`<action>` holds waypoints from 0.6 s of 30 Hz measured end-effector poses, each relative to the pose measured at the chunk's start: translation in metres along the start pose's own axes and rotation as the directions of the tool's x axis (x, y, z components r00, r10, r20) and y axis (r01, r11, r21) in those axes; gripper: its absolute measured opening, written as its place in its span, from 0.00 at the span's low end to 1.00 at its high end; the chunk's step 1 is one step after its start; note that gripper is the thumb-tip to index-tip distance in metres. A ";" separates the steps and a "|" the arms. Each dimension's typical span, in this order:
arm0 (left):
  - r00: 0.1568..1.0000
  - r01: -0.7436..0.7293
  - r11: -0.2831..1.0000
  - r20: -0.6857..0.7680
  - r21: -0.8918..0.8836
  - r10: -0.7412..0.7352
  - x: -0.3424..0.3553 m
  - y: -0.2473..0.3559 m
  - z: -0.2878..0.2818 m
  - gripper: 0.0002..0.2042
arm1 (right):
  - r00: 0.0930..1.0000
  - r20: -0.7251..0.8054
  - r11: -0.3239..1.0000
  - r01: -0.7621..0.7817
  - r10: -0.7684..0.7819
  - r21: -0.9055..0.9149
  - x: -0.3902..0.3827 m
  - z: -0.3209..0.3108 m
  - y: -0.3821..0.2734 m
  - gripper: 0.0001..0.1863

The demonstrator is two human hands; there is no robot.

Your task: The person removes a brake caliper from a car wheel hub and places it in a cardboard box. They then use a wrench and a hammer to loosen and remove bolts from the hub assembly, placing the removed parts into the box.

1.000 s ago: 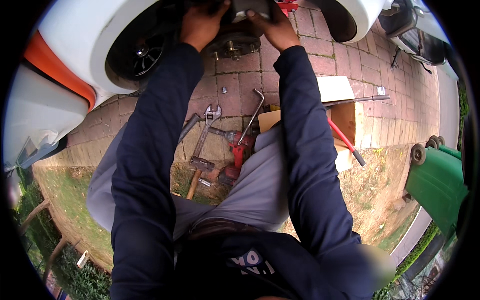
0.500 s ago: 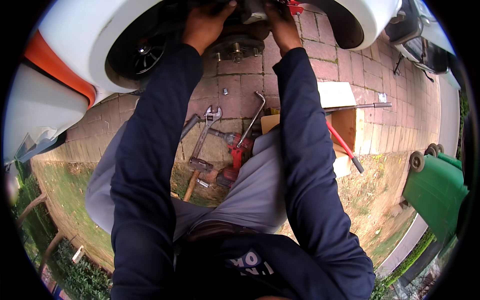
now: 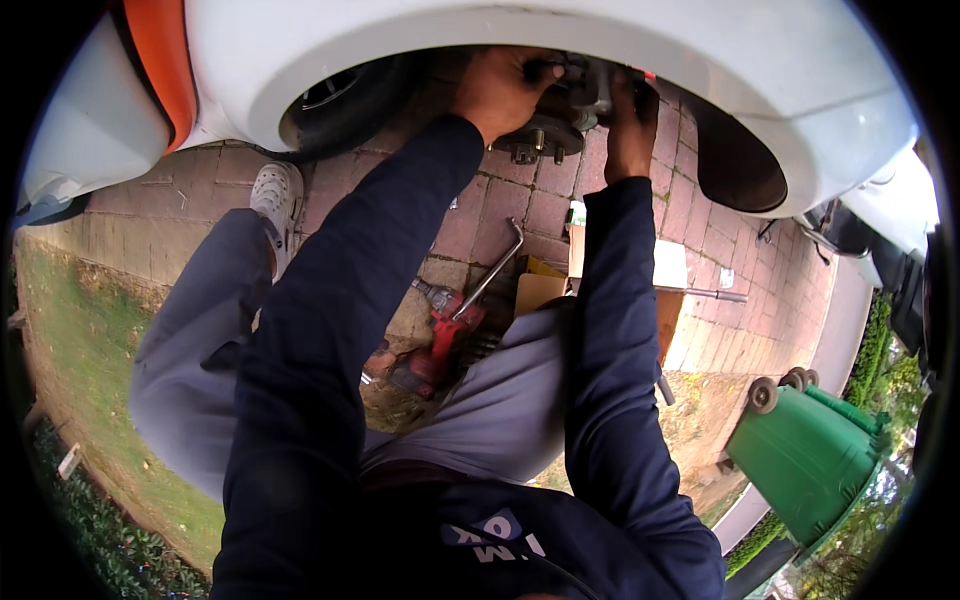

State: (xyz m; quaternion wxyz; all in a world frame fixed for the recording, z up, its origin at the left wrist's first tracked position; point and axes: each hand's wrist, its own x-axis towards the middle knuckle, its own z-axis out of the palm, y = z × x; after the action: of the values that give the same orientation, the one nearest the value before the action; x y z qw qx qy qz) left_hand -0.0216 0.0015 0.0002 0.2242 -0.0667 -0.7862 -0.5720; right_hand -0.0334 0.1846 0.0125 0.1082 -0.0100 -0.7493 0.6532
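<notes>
Both my hands reach up into the wheel arch of a white car (image 3: 450,35). My left hand (image 3: 503,92) is closed, its thumb pressed on a dark part beside a grey metal piece (image 3: 594,92) that looks like a brake caliper. On the other side of that piece is my right hand (image 3: 630,130), its fingers curled up against it and partly hidden in shadow. Just below and between the hands sits the wheel hub (image 3: 538,140), a dark round disc with bare studs pointing toward me.
A wheel (image 3: 350,100) rests under the body at left. Between my legs lie a red impact wrench (image 3: 440,335) and a bent metal wrench (image 3: 492,268). An open cardboard box (image 3: 540,290) and a metal bar (image 3: 715,294) are at right. Farther right stands a green bin (image 3: 805,450).
The view has swung, and the hub and my hands now appear further right and lower. My left shoe has come into view. Both hands stay at the parts in the wheel arch.
</notes>
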 end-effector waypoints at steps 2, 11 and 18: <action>0.999 0.032 0.998 0.014 0.053 -0.033 -0.003 -0.003 -0.004 0.12 | 1.000 0.012 1.000 0.017 -0.017 -0.011 -0.004 0.007 0.004 0.39; 0.997 0.059 0.991 -0.051 0.116 -0.054 -0.015 -0.017 -0.015 0.19 | 0.999 0.032 0.990 -0.009 0.013 -0.140 -0.014 0.017 -0.007 0.39; 0.969 0.180 0.980 0.155 0.085 -0.192 -0.021 -0.005 -0.031 0.25 | 0.991 -0.031 0.991 -0.132 0.133 0.019 -0.010 0.023 -0.008 0.30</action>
State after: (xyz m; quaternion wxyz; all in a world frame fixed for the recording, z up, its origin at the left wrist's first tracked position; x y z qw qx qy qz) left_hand 0.0042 -0.0263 -0.0060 0.1069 -0.0312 -0.8242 -0.5553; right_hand -0.0261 0.1594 0.0158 0.0769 -0.0693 -0.7396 0.6651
